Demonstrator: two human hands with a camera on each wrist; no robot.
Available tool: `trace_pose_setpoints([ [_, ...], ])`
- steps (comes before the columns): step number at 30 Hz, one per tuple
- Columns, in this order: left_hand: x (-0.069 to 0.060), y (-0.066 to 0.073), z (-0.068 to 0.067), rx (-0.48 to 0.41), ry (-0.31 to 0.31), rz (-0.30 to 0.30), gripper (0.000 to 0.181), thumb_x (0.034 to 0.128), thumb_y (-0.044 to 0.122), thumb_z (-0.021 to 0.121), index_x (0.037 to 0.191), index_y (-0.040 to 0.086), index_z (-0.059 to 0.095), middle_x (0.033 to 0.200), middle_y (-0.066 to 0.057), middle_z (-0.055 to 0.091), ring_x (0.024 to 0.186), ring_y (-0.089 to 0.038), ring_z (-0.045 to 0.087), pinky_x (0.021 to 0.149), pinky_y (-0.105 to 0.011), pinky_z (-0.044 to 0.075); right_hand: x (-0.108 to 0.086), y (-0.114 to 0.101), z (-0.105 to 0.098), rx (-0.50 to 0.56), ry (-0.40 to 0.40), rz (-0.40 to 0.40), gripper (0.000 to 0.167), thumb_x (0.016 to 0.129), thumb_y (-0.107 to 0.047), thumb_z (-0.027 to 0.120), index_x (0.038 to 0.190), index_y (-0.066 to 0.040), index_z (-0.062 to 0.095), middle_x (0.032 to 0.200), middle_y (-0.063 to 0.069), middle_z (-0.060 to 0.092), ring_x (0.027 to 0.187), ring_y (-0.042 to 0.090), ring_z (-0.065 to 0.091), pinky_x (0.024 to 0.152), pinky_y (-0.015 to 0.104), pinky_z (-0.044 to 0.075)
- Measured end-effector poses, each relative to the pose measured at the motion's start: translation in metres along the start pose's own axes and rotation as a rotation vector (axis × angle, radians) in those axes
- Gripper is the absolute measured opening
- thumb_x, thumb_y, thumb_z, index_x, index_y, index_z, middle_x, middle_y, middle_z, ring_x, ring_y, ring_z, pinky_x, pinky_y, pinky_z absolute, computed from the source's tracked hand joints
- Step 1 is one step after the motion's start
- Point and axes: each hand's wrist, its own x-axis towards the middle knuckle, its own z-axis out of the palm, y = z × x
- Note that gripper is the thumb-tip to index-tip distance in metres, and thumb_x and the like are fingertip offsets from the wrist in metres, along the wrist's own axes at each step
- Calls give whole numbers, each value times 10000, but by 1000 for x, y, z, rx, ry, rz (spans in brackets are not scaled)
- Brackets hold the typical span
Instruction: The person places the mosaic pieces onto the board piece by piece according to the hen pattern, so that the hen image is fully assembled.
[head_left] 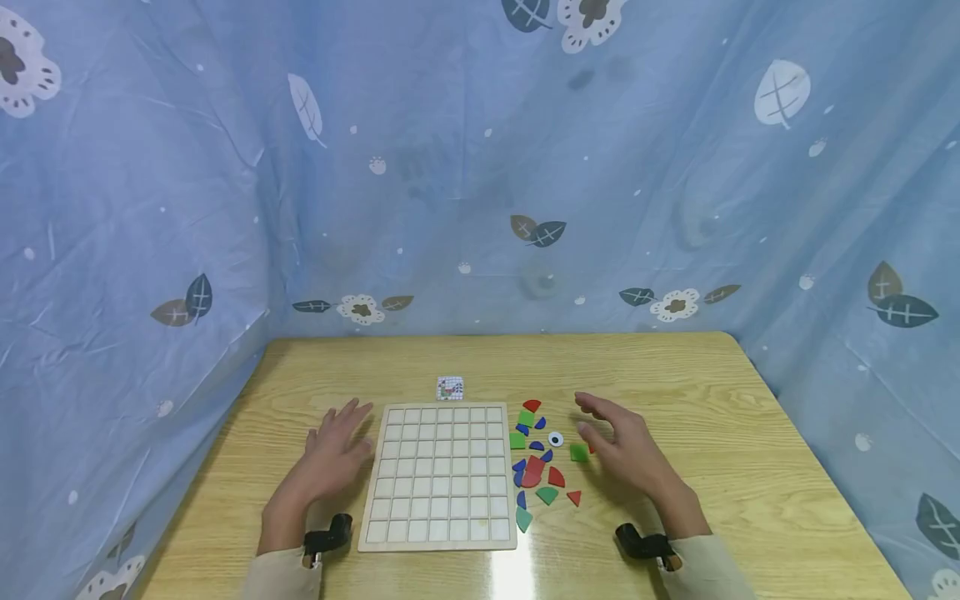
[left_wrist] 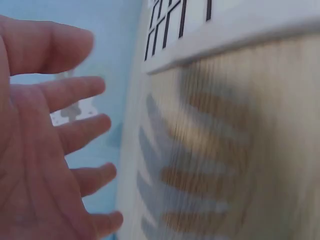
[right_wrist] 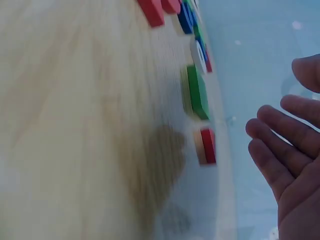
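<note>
A pale wooden board (head_left: 438, 546) with a grid of square cells lies flat on the table between the two hands. My left hand (head_left: 333, 454) hovers just left of it, fingers spread and apart from it. To the right of the board my right hand (head_left: 628, 446) is raised above the table, its fingers extended and holding nothing. Beside that hand are a green square (head_left: 579, 452) and a red piece (right_wrist: 208, 146), partly hidden in the head view. More flat pieces lie between it and the board, including a red quarter circle (head_left: 556, 477) and a white disc (head_left: 555, 439) with a dark centre.
A small card (head_left: 450, 388) printed with a gridded picture lies behind the board. Several blue half circles, a green fan-shaped piece (head_left: 547, 496) and a red triangle (head_left: 574, 497) are scattered nearby. Blue patterned curtain (head_left: 465, 167) surrounds the wooden table (head_left: 780, 500) at the back and sides.
</note>
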Motion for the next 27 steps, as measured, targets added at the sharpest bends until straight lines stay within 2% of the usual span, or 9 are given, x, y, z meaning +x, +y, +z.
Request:
trace_pose_setpoints([
  [5, 14, 2, 3, 20, -58, -42, 653, 1121, 183, 528, 1726, 65, 314, 1810, -304, 84, 1614, -673, -44, 1132, -946, -82, 15, 0, 14, 95, -36, 40, 470, 1069, -149, 692, 1519, -28, 632, 1437, 141, 735, 1303, 365, 718, 1104, 581, 561],
  [13, 24, 4, 3, 28, -93, -89, 700, 1068, 141, 556, 1732, 144, 336, 1810, -307, 53, 1602, -689, -81, 1079, -981, -92, 32, -4, 32, 178, -88, 84, 452, 1056, -107, 700, 1497, -19, 648, 1394, 131, 759, 1278, 335, 742, 1081, 499, 589],
  [18, 26, -2, 8, 42, -124, -76, 768, 981, 141, 587, 1720, 186, 381, 1811, -306, 56, 1606, -679, -106, 1061, -982, -127, 41, -6, 38, 162, -125, 116, 454, 1054, -112, 693, 1502, -46, 650, 1379, 105, 768, 1239, 296, 761, 1067, 480, 602],
  [21, 26, -4, 9, 27, -124, -70, 790, 950, 129, 592, 1713, 177, 393, 1808, -313, 34, 1602, -677, -138, 1058, -973, -156, 46, -5, 41, 130, -113, 109, 453, 1037, -95, 713, 1485, -47, 666, 1378, 105, 770, 1242, 301, 761, 1063, 480, 606],
  [27, 27, -6, 9, 23, -131, -89, 786, 969, 121, 599, 1721, 195, 382, 1820, -286, 15, 1609, -651, -174, 1073, -953, -185, 59, -5, 46, 94, -97, 76, 462, 1009, -53, 740, 1466, -25, 677, 1370, 139, 769, 1235, 327, 764, 1040, 486, 616],
])
